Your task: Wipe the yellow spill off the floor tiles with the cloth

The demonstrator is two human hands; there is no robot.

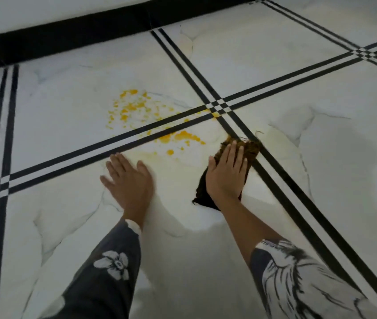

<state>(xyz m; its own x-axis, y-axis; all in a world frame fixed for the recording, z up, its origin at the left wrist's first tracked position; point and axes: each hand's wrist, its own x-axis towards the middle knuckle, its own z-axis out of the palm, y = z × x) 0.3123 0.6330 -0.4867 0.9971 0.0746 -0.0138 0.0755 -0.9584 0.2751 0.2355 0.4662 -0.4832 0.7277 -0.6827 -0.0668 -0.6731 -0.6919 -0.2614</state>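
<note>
Where tiles (275,72) meet, yellow spill (134,107) in droplets, dark cloth (252,148) perhaps stained.

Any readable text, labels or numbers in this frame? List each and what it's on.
Nothing legible.
On the right sleeve, near the cuff: a small strip of lettering, too blurred to read.
On the left sleeve, cloth and floor tiles: no text.

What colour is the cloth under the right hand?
The cloth is dark brown to black, head view.

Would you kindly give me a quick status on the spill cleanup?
Right hand flat on cloth, right of yellow spill. Left hand flat on floor tile. Spill spans two tiles, not yet wiped. Nothing in the way.
</note>
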